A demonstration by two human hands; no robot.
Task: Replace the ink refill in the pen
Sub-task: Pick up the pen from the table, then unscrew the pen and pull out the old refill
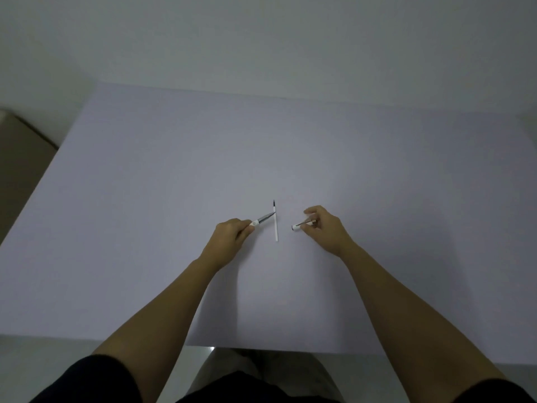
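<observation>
The pen is apart in two pieces. My left hand (231, 232) grips the front piece (263, 219), white at the base with a grey tapered tip that points up and right, touching or nearly touching a refill. That thin white ink refill (275, 225), with a dark tip at its far end, lies on the table between my hands, pointing away from me. My right hand (322, 226) pinches the other pen piece (303, 225), a short white barrel end with a dark clip, just above the table.
The white table (174, 184) spreads wide around the hands; its near edge runs just in front of my lap. A brown box-like thing (17, 158) stands beyond the table's left edge. A pale wall rises behind the far edge.
</observation>
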